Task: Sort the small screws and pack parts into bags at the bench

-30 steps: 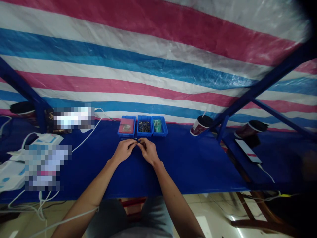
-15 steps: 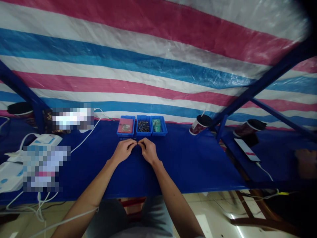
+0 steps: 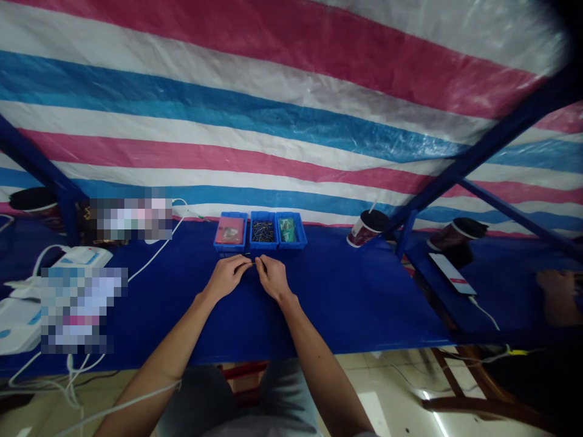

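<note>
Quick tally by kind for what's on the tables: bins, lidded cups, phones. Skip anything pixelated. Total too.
Blue bins: 3
Dark red cups with black lids: 3
Phone: 1
Total: 7

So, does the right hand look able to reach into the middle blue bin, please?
Probably yes: the right hand is just in front of the open middle bin, with nothing visible between, though its fingertips seem busy with a tiny piece.
</note>
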Available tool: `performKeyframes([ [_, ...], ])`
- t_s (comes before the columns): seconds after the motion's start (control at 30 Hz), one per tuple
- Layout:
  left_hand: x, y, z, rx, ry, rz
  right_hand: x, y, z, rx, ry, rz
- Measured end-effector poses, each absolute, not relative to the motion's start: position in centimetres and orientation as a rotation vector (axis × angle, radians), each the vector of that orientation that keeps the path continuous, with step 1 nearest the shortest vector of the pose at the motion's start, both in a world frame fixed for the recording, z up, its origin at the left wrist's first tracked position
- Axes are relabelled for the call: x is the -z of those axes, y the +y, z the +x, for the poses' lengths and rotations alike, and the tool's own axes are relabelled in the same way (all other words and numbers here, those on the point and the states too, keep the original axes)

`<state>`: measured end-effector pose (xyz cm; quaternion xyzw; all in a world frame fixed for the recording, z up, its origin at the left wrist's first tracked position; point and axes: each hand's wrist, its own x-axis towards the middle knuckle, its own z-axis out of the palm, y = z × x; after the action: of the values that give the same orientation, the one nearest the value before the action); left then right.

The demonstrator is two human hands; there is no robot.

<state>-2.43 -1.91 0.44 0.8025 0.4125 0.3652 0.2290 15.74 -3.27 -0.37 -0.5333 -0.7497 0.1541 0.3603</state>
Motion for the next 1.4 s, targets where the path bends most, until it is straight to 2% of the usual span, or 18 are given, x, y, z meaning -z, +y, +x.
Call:
performKeyframes([
  [0.13, -0.4, -1.9, -2.4, -0.997, 1.146, 2.213, 0.7, -3.0, 15.7, -0.422, -1.912, -1.377],
  [0.47, -0.4, -2.0, -2.4, -1.032, 1.136, 2.172, -0.2, -2.8, 16.1, -0.731, -1.772, -1.269],
  [0.73, -0.6, -2.0, -3.6, -1.133, 1.370, 2.019, -2.4, -3.5, 16.4, -0.571, -1.576, -1.316],
  [0.97, -0.8, -1.6, -5.2, -1.365, 1.531, 1.968, -4.2, 1.8, 16.8, -0.415, -1.546, -1.384],
  [1.1, -0.7, -1.3, -5.2, -1.169, 1.490, 2.082, -3.9, 2.4, 16.9, -0.465, -1.557, -1.430],
  [1.27, 0.1, -0.8, -5.1, -0.927, 1.582, 2.187, -1.5, -0.9, 16.0, -0.596, -1.659, -1.362],
  [1.4, 0.5, -0.5, -5.3, -0.791, 1.692, 2.201, 0.0, -1.9, 14.9, -0.548, -1.832, -1.435],
])
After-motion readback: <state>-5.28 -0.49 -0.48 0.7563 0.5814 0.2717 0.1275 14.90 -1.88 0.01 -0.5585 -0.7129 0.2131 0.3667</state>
